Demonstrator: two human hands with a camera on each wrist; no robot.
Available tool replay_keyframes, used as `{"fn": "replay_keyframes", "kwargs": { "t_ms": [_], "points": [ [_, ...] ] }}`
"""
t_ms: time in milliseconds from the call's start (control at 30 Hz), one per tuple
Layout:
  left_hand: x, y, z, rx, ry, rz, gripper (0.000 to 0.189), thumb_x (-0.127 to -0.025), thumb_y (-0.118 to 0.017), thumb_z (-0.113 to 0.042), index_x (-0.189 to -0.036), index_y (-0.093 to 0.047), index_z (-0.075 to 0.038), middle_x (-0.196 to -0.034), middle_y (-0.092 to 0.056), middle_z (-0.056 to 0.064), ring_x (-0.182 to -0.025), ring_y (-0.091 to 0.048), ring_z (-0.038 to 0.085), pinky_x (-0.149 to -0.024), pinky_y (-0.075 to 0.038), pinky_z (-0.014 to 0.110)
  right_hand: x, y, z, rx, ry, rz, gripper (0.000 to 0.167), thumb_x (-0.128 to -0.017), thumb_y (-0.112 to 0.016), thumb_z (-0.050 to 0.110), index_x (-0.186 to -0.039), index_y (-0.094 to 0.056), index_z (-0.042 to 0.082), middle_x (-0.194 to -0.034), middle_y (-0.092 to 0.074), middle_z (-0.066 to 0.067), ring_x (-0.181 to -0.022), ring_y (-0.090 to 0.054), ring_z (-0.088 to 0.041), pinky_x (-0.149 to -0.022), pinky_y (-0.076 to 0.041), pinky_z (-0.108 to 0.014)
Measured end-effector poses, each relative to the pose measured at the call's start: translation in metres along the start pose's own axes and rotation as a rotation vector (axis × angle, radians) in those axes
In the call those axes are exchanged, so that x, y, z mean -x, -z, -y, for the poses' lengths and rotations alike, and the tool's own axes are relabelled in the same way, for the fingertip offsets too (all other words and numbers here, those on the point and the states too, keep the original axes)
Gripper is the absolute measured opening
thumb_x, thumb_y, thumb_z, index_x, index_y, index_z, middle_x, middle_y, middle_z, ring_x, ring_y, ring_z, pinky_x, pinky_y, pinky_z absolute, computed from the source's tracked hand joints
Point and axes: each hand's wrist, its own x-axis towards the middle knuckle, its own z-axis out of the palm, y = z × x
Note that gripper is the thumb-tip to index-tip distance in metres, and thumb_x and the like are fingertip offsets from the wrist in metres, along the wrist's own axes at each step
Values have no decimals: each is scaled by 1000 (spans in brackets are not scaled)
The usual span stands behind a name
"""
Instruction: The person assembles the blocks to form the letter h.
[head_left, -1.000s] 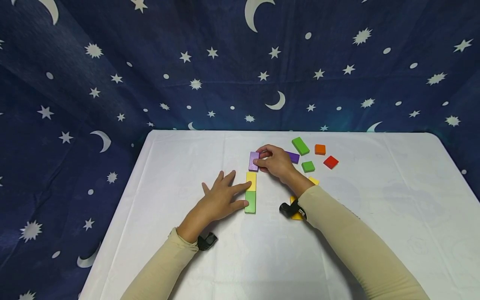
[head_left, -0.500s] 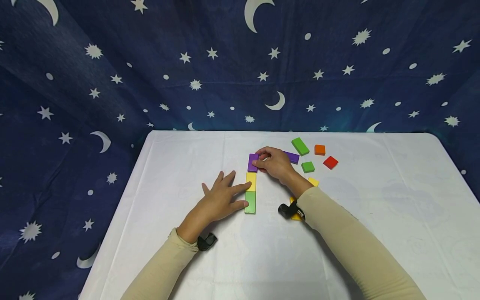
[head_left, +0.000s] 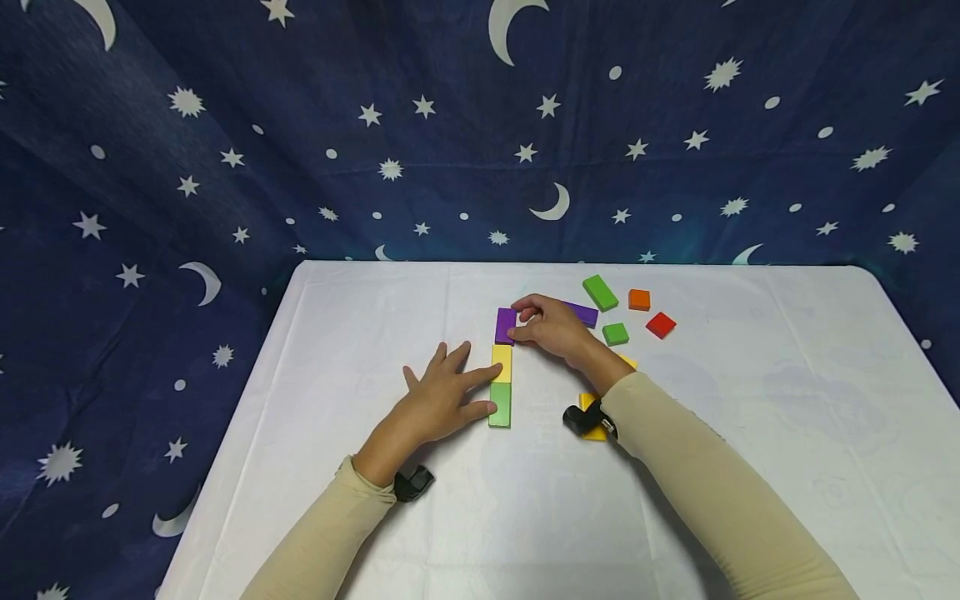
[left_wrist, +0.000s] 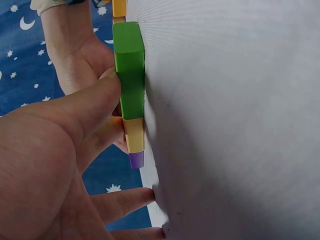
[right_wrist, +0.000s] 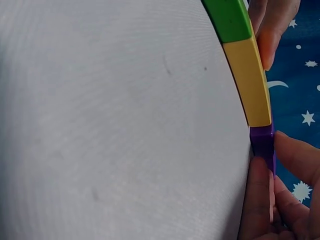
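A purple block (head_left: 506,326), a yellow block (head_left: 502,358) and a green block (head_left: 500,407) lie end to end in a column on the white table. My left hand (head_left: 442,398) has its fingers spread; the index fingertip rests on the yellow block and the thumb touches the green block's side. With curled fingers, my right hand (head_left: 553,327) holds the purple block by its right edge. The right wrist view shows the purple block (right_wrist: 262,142) meeting the yellow block (right_wrist: 250,82), thumb and fingers at it. The left wrist view has the green block (left_wrist: 130,75) nearest.
Right of my right hand lie another purple block (head_left: 582,314), two green blocks (head_left: 601,292), an orange block (head_left: 640,299) and a red block (head_left: 662,325). Yellow pieces (head_left: 591,421) are partly hidden under my right forearm. A starry dark blue cloth (head_left: 450,183) hangs behind the table.
The purple block, tilted and slightly farther off, has come down flat and moved toward the yellow block. My right thumb has slid to its right edge. The left hand has stayed put.
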Motion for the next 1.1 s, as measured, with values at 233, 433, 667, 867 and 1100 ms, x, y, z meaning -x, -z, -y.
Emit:
{"fn": "replay_keyframes", "kwargs": {
  "t_ms": [233, 433, 667, 867, 1100],
  "points": [
    [1, 1, -1, -7, -2, -1, 59, -93, -68, -55, -148, -53, -42, -168, -27, 14, -155, -14, 51, -101, -11, 91, -1, -1, -3, 48, 20, 2, 49, -87, -81, 24, -132, -66, 15, -117, -59, -8, -96, -53, -23, -83, -45, -31],
    [1, 1, -1, -12, -6, -1, 58, -93, -68, -55, -148, -53, -42, -168, -27, 15, -155, -15, 51, -100, -12, 91, 0, -1, -4, 69, 39, -2, 49, -86, -82, 26, -132, -67, 15, -116, -59, -8, -98, -53, -23, -86, -44, -33],
    [0, 2, -1, -12, -9, 0, 59, -93, -68, -55, -148, -52, -43, -169, -26, 15, -155, -14, 51, -100, -11, 91, 1, -2, -2, 64, 46, -3, 48, -86, -82, 24, -130, -68, 15, -114, -58, -7, -98, -53, -24, -87, -44, -33],
    [1, 2, -1, -7, -11, -1, 58, -93, -68, -55, -148, -52, -42, -168, -26, 15, -155, -14, 51, -99, -11, 92, 2, -1, -2, 66, 44, -4, 48, -85, -83, 24, -129, -68, 15, -115, -58, -8, -98, -52, -24, -88, -44, -34],
    [0, 1, -1, -10, 7, 8, 60, -93, -68, -56, -149, -51, -43, -169, -25, 14, -156, -13, 50, -101, -10, 91, 2, -1, -1, 57, 39, -3, 47, -86, -82, 23, -130, -68, 14, -115, -58, -8, -98, -52, -24, -87, -44, -33]
  ]
}}
